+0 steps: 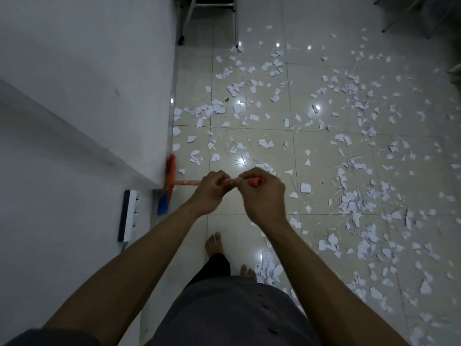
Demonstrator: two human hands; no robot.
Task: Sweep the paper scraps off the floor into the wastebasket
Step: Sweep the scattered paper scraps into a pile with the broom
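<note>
Both my hands grip the orange handle of a broom (185, 182). My left hand (212, 192) holds it lower down and my right hand (262, 193) holds it near the top end. The broom's orange head with blue bristles (166, 191) lies on the floor against the corner of the white wall. White paper scraps (359, 203) are strewn over the tiled floor, thickest to the right and ahead of me. No wastebasket is in view.
A white wall (87, 83) fills the left side. A white power strip (128, 216) lies at its foot. Metal chair legs (235, 21) stand at the top. My bare feet (214, 243) are on the tiles below my hands.
</note>
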